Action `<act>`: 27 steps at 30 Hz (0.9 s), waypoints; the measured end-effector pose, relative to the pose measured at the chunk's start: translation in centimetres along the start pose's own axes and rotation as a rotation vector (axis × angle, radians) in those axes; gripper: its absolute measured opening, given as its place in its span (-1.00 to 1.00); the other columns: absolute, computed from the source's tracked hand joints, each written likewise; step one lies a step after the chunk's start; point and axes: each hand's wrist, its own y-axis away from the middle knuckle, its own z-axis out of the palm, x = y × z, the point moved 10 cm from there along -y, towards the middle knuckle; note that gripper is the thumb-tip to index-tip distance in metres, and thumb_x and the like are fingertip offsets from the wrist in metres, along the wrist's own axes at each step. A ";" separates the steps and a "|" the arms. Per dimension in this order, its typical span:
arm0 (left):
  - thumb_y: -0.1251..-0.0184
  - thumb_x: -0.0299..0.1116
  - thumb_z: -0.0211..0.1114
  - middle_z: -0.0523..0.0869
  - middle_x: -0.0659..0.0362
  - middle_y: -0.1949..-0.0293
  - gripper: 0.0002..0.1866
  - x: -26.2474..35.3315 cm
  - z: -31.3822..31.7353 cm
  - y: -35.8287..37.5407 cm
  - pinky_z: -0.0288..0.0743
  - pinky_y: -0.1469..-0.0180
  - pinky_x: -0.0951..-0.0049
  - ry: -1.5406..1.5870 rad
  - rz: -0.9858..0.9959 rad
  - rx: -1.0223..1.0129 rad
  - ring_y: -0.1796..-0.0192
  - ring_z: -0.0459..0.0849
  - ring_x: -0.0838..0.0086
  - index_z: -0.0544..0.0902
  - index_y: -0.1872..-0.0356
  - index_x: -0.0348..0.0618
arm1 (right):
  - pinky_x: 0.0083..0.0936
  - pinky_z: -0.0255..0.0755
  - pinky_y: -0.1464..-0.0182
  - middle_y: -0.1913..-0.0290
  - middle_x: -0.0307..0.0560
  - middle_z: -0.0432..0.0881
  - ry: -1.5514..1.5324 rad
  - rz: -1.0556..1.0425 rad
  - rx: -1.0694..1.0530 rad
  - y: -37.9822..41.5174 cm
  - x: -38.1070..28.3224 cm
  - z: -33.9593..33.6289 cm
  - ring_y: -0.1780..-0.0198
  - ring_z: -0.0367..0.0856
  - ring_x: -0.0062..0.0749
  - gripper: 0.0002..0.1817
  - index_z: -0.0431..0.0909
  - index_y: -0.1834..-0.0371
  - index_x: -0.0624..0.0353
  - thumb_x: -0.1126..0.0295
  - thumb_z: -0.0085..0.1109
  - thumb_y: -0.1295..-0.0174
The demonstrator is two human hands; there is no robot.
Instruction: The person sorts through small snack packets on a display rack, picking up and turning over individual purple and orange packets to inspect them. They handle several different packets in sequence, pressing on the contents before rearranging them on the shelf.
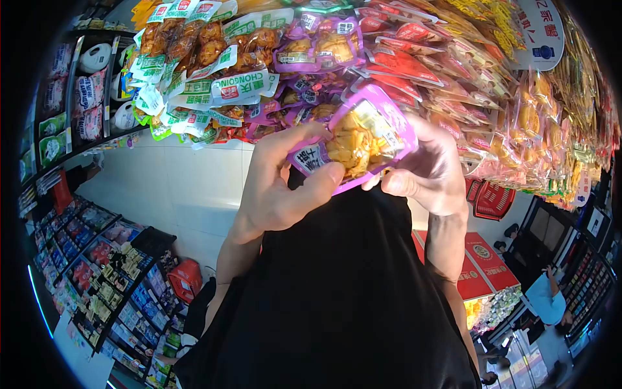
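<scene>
Between my two hands is a purple-edged snack packet (363, 139) with a clear window showing yellowish-brown food. My left hand (282, 178) grips its left side, thumb on the front near the black-and-white label. At the packet's right edge, my right hand (431, 165) has its fingers behind and its thumb by the lower right corner. The packet is tilted and held in front of the display. Just beyond it lie similar purple packets (317, 45). To their left are white-and-green packets (240, 87) with brown food inside.
Red packets (411, 58) and hanging clear bags (538, 104) fill the display on the right. Shelves (123, 279) of goods and a red basket (185, 280) stand at left. Red boxes (483, 266) and a person in light blue (545, 297) are at lower right.
</scene>
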 end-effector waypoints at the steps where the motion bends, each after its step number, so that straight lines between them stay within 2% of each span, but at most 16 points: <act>1: -0.20 -0.41 0.51 0.76 0.09 0.10 -0.52 0.1 0.4 -0.2 0.55 -0.08 0.43 -0.010 -0.037 -0.057 0.03 0.69 0.48 0.64 -0.11 -0.46 | -0.42 0.64 -0.20 -0.09 -0.06 0.74 -0.006 0.013 -0.031 0.0 -0.1 0.2 -0.11 0.74 -0.44 -0.49 0.62 -0.23 0.40 0.57 0.58 -0.23; 2: -0.18 -0.39 0.52 0.76 0.09 0.11 -0.51 0.0 0.8 -0.2 0.56 -0.06 0.43 -0.018 -0.075 -0.113 0.06 0.71 0.46 0.65 -0.10 -0.47 | -0.48 0.63 -0.12 -0.04 -0.12 0.75 0.089 0.034 -0.030 -0.2 -0.2 0.2 -0.02 0.72 -0.53 -0.51 0.65 -0.21 0.36 0.49 0.59 -0.24; 3: -0.18 -0.39 0.52 0.76 0.09 0.11 -0.51 -0.5 0.6 0.0 0.56 -0.06 0.43 -0.018 -0.076 -0.112 0.06 0.71 0.46 0.65 -0.10 -0.47 | -0.48 0.63 -0.12 -0.04 -0.12 0.75 0.088 0.035 -0.030 -0.1 -0.4 0.1 -0.02 0.72 -0.53 -0.51 0.65 -0.21 0.36 0.49 0.59 -0.24; 5: -0.12 -0.36 0.54 0.73 0.11 0.28 -0.60 -1.0 0.4 0.3 0.56 0.10 0.43 -0.142 -0.007 -0.118 0.24 0.69 0.45 0.68 0.08 -0.43 | -0.53 0.60 -0.04 0.02 -0.15 0.75 0.256 0.177 -0.101 0.1 0.6 0.4 0.05 0.68 -0.59 -0.53 0.66 -0.19 0.32 0.39 0.59 -0.28; 6: -0.06 -0.33 0.55 0.65 0.11 0.43 -0.67 0.0 2.0 -0.8 0.50 0.25 0.39 -0.209 0.002 -0.307 0.40 0.62 0.41 0.66 0.26 -0.36 | -0.54 0.58 0.03 0.08 -0.18 0.74 0.335 0.115 -0.098 0.0 0.0 1.0 0.10 0.65 -0.63 -0.55 0.67 -0.16 0.30 0.33 0.59 -0.30; 9: -0.05 -0.32 0.54 0.60 0.10 0.49 -0.70 0.8 2.5 -0.9 0.43 0.34 0.35 -0.286 0.034 -0.358 0.47 0.56 0.39 0.63 0.35 -0.32 | -0.53 0.59 0.08 0.11 -0.18 0.75 0.476 0.090 -0.146 0.2 -0.4 1.6 0.14 0.65 -0.63 -0.58 0.68 -0.14 0.32 0.34 0.57 -0.31; 10: -0.05 -0.32 0.54 0.60 0.10 0.49 -0.70 0.9 2.4 -0.8 0.43 0.34 0.35 -0.286 0.035 -0.354 0.47 0.56 0.39 0.63 0.35 -0.32 | -0.53 0.58 0.12 0.15 -0.18 0.76 0.444 0.040 -0.124 0.2 -0.9 1.7 0.18 0.64 -0.64 -0.61 0.68 -0.12 0.34 0.41 0.55 -0.30; 15: -0.12 -0.33 0.52 0.64 0.05 0.43 -0.70 2.8 2.8 -0.8 0.48 0.31 0.32 -0.292 0.124 -0.365 0.43 0.66 0.22 0.65 0.28 -0.33 | -0.58 0.52 0.21 0.21 -0.21 0.75 0.335 -0.027 -0.021 0.8 -1.2 2.2 0.26 0.62 -0.67 -0.65 0.70 -0.06 0.35 0.52 0.51 -0.22; 17: -0.12 -0.33 0.52 0.66 0.02 0.41 -0.70 3.1 2.8 -0.5 0.49 0.29 0.30 -0.302 0.110 -0.367 0.39 0.68 0.16 0.65 0.26 -0.34 | -0.59 0.49 0.24 0.24 -0.22 0.75 0.474 -0.203 0.034 0.8 -3.0 2.6 0.29 0.61 -0.66 -0.67 0.72 0.01 0.34 0.52 0.55 -0.18; 18: -0.12 -0.34 0.51 0.67 0.00 0.38 -0.69 3.0 2.7 -0.5 0.51 0.28 0.27 -0.310 0.093 -0.371 0.35 0.70 0.10 0.65 0.24 -0.35 | -0.59 0.49 0.24 0.25 -0.21 0.75 0.480 -0.199 0.032 0.9 -3.1 2.6 0.30 0.61 -0.66 -0.68 0.74 0.06 0.34 0.53 0.58 -0.13; 19: -0.12 -0.34 0.51 0.67 0.00 0.38 -0.69 3.0 2.7 -0.5 0.51 0.28 0.27 -0.312 0.093 -0.369 0.35 0.70 0.10 0.65 0.24 -0.35 | -0.59 0.49 0.24 0.25 -0.21 0.75 0.479 -0.200 0.030 0.9 -3.0 2.6 0.30 0.61 -0.66 -0.68 0.74 0.06 0.34 0.53 0.58 -0.13; 21: -0.10 -0.34 0.51 0.65 -0.03 0.37 -0.68 4.2 3.2 -0.4 0.49 0.24 0.21 -0.341 0.242 -0.370 0.31 0.67 0.04 0.63 0.25 -0.36 | -0.58 0.49 0.24 0.24 -0.20 0.74 0.451 -0.228 0.009 0.7 -3.0 2.9 0.29 0.61 -0.64 -0.68 0.74 0.07 0.34 0.55 0.57 -0.11; 27: -0.06 -0.34 0.49 0.59 -0.02 0.39 -0.70 4.9 3.6 -0.7 0.40 0.23 0.18 -0.414 0.352 -0.375 0.35 0.58 0.04 0.59 0.30 -0.30 | -0.54 0.49 0.21 0.25 -0.13 0.73 0.356 -0.264 0.052 0.6 -2.7 3.0 0.29 0.63 -0.56 -0.71 0.72 0.11 0.39 0.63 0.52 -0.08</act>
